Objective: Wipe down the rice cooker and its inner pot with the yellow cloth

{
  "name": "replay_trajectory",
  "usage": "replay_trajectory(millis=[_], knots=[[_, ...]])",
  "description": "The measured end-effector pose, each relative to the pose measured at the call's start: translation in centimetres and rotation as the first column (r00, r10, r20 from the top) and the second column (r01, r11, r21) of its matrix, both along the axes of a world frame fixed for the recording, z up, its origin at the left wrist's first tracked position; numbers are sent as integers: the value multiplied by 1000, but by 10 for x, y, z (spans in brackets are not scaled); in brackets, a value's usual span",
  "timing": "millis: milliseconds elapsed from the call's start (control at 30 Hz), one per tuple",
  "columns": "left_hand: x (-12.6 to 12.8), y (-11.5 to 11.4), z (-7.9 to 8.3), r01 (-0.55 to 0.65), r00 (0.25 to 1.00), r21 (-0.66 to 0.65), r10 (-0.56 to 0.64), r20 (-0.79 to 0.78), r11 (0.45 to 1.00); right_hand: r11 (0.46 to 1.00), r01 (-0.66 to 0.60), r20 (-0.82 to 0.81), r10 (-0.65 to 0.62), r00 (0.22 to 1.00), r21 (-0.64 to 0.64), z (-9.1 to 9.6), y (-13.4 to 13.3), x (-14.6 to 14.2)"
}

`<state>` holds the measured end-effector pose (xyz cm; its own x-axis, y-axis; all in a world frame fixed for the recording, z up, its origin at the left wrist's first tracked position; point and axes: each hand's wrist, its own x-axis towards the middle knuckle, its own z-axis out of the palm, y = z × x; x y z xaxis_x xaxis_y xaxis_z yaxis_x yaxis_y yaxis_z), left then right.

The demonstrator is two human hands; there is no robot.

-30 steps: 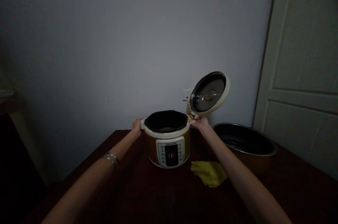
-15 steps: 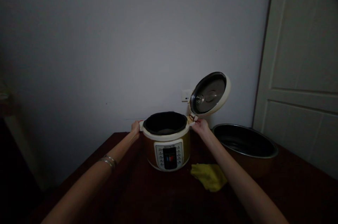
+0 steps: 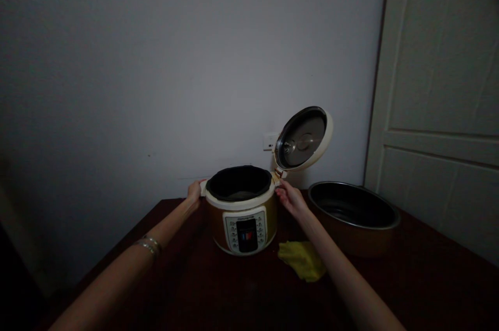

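Observation:
A white and gold-brown electric pressure cooker (image 3: 245, 206) stands on the dark red table, its button panel towards me. The round lid (image 3: 303, 138) is raised and leans to the right on its hinge, showing a metal inner face. My left hand (image 3: 194, 190) is closed around the white handle on the cooker's left side, its fingertips partly hidden. My right hand (image 3: 291, 198) is at the right side just below the hinge, thumb up against the handle there and fingers curled by the cooker wall. The inside of the cooker is dark.
A yellow cloth (image 3: 301, 260) lies crumpled on the table (image 3: 187, 279), in front of the cooker and beside my right forearm. To the right stands a large oval pot (image 3: 366, 240) with a dark inside. Behind are a wall socket (image 3: 269, 141) and a panelled door (image 3: 436, 113).
The view has swung slightly right, shifting everything left. The cooker seems turned a little. My right hand has slid lower, its fingers now curled beside the cooker below the hinge.

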<state>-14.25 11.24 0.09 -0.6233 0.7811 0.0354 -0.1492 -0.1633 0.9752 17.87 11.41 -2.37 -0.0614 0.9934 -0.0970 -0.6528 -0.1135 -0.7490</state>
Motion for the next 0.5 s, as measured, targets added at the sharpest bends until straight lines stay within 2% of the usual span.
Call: replay_trajectory(millis=[133,300,500], knots=[[0,1,-1,-15,1000,-1,15,-13,1000,994,110,86,-112,990,21,4,7,-10],[3,-2,2,-23,1000,-1,23,-18,1000,963,260,120,-266,956,65,2,15,-18],[5,-1,4,-20,1000,-13,20,-2,1000,930,356,143,-366,920,88,1,21,-23]])
